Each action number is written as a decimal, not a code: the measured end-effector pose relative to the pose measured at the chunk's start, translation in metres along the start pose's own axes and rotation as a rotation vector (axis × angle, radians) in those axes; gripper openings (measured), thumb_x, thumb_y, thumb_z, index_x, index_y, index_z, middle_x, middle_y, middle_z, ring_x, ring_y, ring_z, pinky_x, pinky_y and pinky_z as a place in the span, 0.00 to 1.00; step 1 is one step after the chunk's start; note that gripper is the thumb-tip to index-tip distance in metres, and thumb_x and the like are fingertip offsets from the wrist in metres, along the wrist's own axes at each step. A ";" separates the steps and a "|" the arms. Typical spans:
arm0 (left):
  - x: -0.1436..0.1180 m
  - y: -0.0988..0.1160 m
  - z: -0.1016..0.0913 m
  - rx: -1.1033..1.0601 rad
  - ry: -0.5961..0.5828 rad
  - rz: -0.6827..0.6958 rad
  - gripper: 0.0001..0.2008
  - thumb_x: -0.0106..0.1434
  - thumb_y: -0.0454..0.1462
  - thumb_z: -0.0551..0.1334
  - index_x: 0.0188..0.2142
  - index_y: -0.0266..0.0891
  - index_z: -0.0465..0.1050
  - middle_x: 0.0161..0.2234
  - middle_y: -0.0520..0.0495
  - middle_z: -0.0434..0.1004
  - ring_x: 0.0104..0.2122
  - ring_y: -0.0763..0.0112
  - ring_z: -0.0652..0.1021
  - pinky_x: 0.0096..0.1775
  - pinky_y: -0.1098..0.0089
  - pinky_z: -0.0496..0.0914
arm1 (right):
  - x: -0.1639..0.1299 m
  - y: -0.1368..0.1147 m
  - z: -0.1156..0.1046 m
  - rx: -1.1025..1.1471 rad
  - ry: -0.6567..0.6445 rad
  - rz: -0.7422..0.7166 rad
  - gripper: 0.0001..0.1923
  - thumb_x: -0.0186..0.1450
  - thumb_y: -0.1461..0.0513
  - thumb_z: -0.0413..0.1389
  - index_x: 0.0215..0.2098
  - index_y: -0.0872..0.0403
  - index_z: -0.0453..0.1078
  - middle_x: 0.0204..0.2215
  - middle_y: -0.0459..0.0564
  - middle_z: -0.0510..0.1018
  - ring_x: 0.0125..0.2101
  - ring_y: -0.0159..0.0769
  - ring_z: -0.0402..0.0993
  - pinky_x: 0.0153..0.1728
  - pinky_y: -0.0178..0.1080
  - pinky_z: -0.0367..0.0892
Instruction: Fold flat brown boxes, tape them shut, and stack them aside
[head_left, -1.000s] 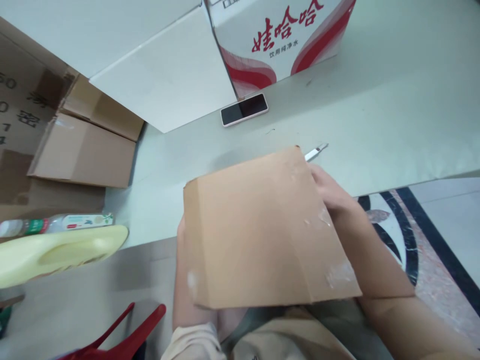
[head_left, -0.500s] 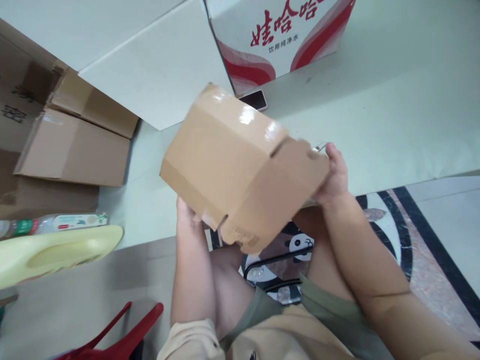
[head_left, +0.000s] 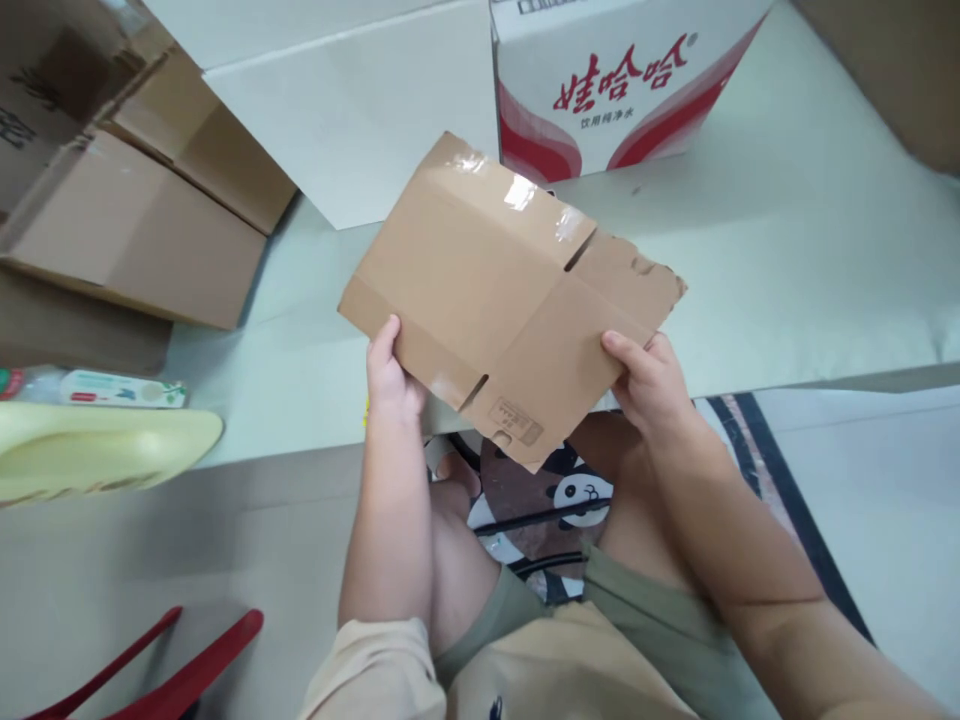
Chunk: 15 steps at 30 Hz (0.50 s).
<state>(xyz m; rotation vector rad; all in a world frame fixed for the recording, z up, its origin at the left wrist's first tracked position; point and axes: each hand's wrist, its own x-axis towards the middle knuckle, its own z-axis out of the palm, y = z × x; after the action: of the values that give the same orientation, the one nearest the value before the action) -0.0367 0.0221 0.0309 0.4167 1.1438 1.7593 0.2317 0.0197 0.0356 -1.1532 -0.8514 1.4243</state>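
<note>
A brown cardboard sheet (head_left: 480, 290), creased and slotted like an unfolded box, is held up at a slant above my knees. Shiny clear tape runs along its upper edge, and a small printed mark shows near its lowest corner. My left hand (head_left: 394, 375) grips the lower left edge, thumb on top and fingers hidden underneath. On the right edge, my right hand (head_left: 649, 380) pinches the sheet with its thumb on the upper face; the other fingers are mostly behind it.
A white and red carton (head_left: 622, 100) stands at the back beside a white panel (head_left: 360, 120). Brown boxes (head_left: 142, 220) are stacked at left. A pale yellow curved object (head_left: 105, 450) lies at the table's (head_left: 292, 370) left front. Red bars (head_left: 195, 670) show at lower left.
The cardboard has opened out flatter. My right thumb now lies on its upper face, further in from the edge, and my left thumb has come over the top. The view has shifted.
</note>
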 end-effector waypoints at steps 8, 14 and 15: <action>-0.005 0.018 0.006 -0.022 -0.004 -0.213 0.11 0.64 0.44 0.61 0.32 0.40 0.75 0.27 0.48 0.82 0.24 0.72 0.81 0.28 0.75 0.73 | -0.019 -0.071 -0.067 -0.004 0.394 -0.141 0.19 0.39 0.58 0.70 0.21 0.51 0.64 0.14 0.38 0.57 0.12 0.20 0.44 0.10 0.30 0.34; -0.004 0.022 0.008 -0.038 -0.009 -0.230 0.12 0.64 0.44 0.62 0.30 0.39 0.75 0.23 0.49 0.81 0.22 0.73 0.80 0.26 0.75 0.72 | 0.020 -0.124 -0.138 -0.391 0.855 -0.524 0.09 0.58 0.64 0.63 0.24 0.48 0.67 0.28 0.53 0.79 0.16 0.24 0.55 0.14 0.36 0.41; -0.003 0.021 0.009 -0.039 -0.014 -0.231 0.11 0.63 0.44 0.62 0.30 0.39 0.75 0.23 0.50 0.80 0.22 0.73 0.80 0.26 0.75 0.72 | 0.036 -0.132 -0.143 -0.538 0.907 -0.544 0.06 0.63 0.65 0.59 0.28 0.49 0.70 0.34 0.58 0.82 0.17 0.25 0.60 0.14 0.37 0.44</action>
<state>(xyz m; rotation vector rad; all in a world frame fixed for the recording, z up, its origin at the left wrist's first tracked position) -0.0401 0.0225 0.0539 0.2609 1.1000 1.5719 0.4083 0.0663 0.1125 -1.6056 -0.7893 0.1417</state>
